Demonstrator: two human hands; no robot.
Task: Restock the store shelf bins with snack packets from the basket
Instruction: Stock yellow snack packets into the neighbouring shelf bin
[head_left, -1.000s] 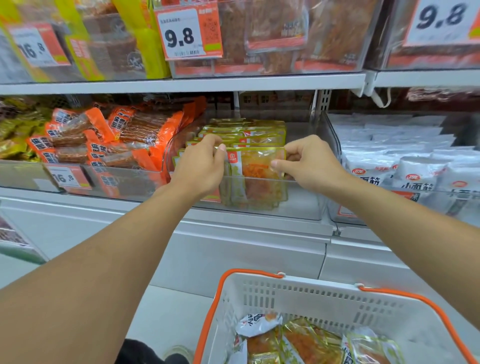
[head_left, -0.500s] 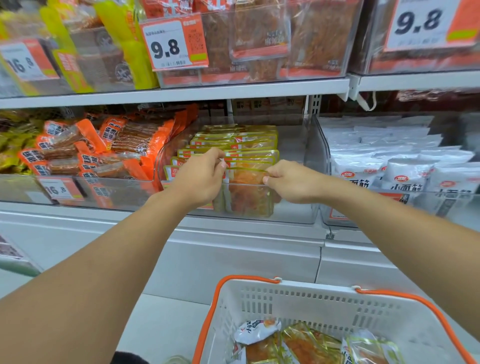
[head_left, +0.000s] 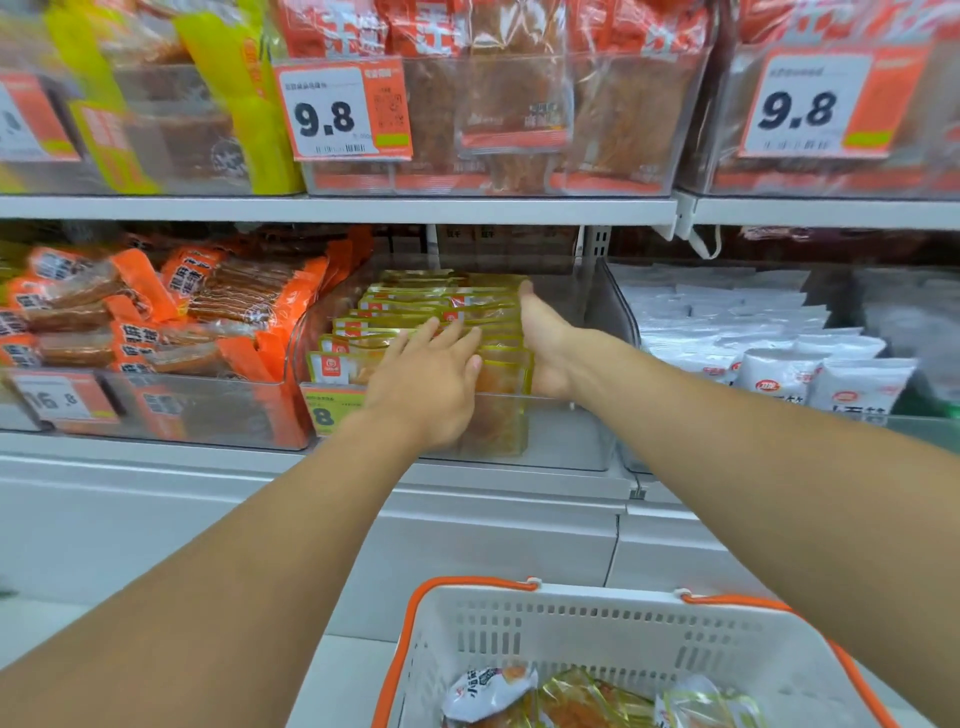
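Both hands flat and open, gripping nothing: left hand (head_left: 431, 382) spread on the front of the row of yellow snack packets (head_left: 441, 317) in the clear shelf bin (head_left: 571, 441), right hand (head_left: 543, 343) edge-on against the row's right side; more packets waiting at the basket (head_left: 597, 629) bottom. Best to press evenly, square the row toward the bin's left wall and back, keep packets upright; gently, probably slippery film, apt to fan over the front edge.
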